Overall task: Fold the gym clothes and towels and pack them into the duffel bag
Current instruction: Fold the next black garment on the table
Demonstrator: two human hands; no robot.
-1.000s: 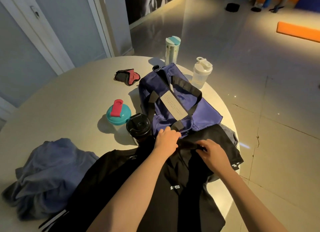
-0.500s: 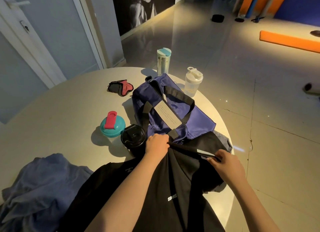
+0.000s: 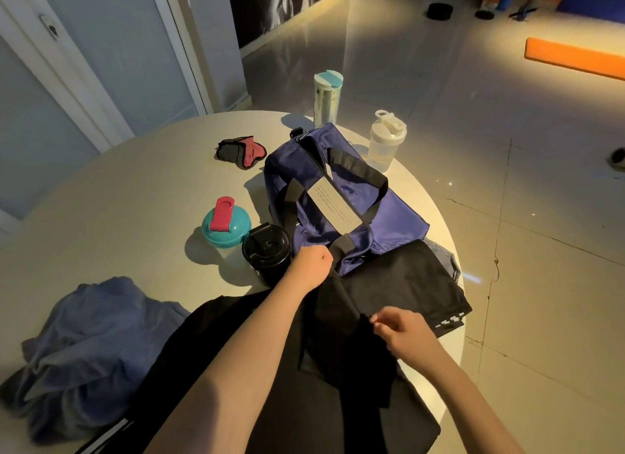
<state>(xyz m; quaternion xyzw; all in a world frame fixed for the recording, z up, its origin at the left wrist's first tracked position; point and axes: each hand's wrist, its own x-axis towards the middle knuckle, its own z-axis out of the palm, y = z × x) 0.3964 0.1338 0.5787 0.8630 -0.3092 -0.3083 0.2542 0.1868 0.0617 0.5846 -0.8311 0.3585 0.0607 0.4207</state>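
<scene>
lying rumpled — black garment (image 3: 399, 277) gripped by left hand (image 3: 309, 264), right hand (image 3: 404, 331).

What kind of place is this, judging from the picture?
Probably a gym: an orange exercise mat lies on the floor, a white shaker bottle stands on the table, and a muscular-torso poster is behind.

The room is dim, with warm yellow light coming from the right. The teal bottle (image 3: 226, 228) throws a soft shadow leftward across the table (image 3: 118, 199). The glossy floor (image 3: 507, 132) shows glare. The black shirt (image 3: 338, 403) loses detail, and the door frame (image 3: 84, 91) bows at the wide-angle edge.
</scene>
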